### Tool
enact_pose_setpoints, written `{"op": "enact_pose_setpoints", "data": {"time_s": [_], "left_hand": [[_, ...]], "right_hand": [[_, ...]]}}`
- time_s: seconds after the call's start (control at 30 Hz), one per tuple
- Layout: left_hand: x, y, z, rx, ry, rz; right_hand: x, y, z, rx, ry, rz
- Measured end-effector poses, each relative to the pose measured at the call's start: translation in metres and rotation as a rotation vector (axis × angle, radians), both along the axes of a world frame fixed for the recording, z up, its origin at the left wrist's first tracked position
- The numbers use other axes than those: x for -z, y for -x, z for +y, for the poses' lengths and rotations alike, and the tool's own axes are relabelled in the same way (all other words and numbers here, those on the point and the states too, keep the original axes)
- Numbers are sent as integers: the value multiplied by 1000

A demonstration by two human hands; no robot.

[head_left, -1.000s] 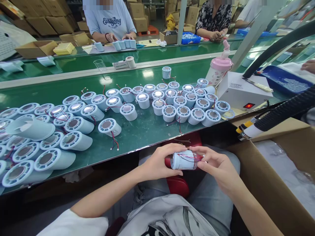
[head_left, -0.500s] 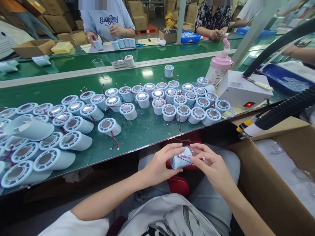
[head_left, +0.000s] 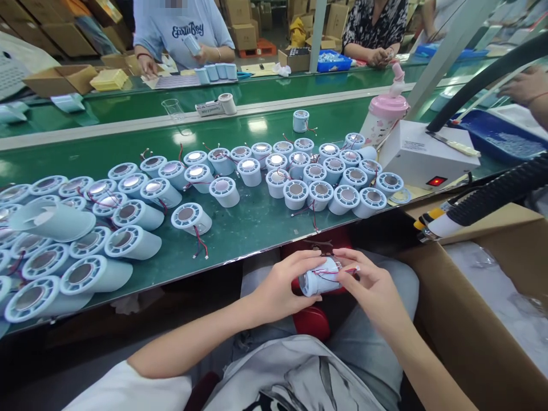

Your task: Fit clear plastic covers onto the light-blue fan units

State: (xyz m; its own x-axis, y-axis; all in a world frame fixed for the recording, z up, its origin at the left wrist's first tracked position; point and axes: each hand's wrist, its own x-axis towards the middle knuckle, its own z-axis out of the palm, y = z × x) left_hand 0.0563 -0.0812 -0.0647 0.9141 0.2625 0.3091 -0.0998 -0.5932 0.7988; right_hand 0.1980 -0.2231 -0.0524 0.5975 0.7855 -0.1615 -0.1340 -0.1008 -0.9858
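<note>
Over my lap I hold a small light-blue cylinder part [head_left: 319, 281] with thin red wires across it, between both hands. My left hand [head_left: 280, 291] wraps its left end and underside. My right hand [head_left: 371, 291] grips its right end, fingertips on the wires. The part lies on its side, tilted, with a shiny round face turned toward the lower left. On the green table [head_left: 252, 225] ahead, several like blue cylinders [head_left: 295, 194] stand in rows, and larger ones [head_left: 96, 274] lie at the left.
A white box with a red light [head_left: 422, 160] and a pink bottle [head_left: 383, 117] stand at the table's right. A black hose [head_left: 492, 191] crosses above a cardboard box [head_left: 479, 319] at my right. Other people work across the far bench.
I have turned the part in my hands, so its shiny face now points toward the lower left. Both hands rose slightly. The person opposite lifted a blue piece.
</note>
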Motion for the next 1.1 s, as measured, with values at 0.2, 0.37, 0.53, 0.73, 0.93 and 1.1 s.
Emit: {"op": "enact_pose_setpoints", "data": {"time_s": [0.2, 0.37, 0.53, 0.73, 0.93, 1.1], "left_hand": [[7, 5, -5, -7, -219, -2], [8, 4, -1, -30, -188, -59], [8, 6, 1, -22, -188, -59], [5, 7, 2, 18, -48, -53], [-13, 4, 3, -46, 443, 93], [-24, 8, 6, 65, 759, 274]], "right_hand": [[0, -1, -2, -108, 85, -255], [8, -3, -5, -17, 15, 48], [5, 0, -3, 45, -8, 309], [3, -11, -11, -100, 70, 58], [-1, -17, -18, -281, -84, -395], [-4, -16, -22, -392, -150, -821]]}}
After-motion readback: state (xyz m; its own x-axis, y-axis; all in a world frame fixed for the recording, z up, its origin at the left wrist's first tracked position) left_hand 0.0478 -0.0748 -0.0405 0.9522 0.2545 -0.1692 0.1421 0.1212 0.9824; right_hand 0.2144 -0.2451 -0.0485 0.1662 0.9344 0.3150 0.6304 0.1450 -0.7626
